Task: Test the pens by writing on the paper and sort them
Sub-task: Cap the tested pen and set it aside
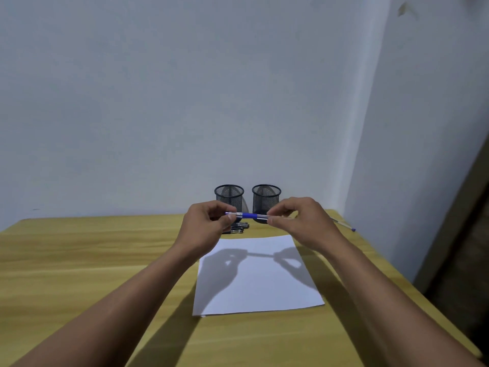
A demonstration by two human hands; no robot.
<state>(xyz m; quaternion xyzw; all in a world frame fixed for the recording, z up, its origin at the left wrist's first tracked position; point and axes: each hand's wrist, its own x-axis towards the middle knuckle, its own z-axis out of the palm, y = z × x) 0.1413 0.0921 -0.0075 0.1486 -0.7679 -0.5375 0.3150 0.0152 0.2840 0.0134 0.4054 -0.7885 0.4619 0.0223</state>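
I see the left hand [205, 226] and right hand [301, 223] each pinching one end of the blue pen [248, 215], level above the paper's [259, 276] far edge. Risk: if a pinch slips, the pen could drop and roll off the worktop [79, 260].

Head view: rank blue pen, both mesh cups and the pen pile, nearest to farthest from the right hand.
1. The blue pen, pinched by the right hand.
2. The right mesh cup, just behind.
3. The left mesh cup and the pen pile, further left: too close to call.
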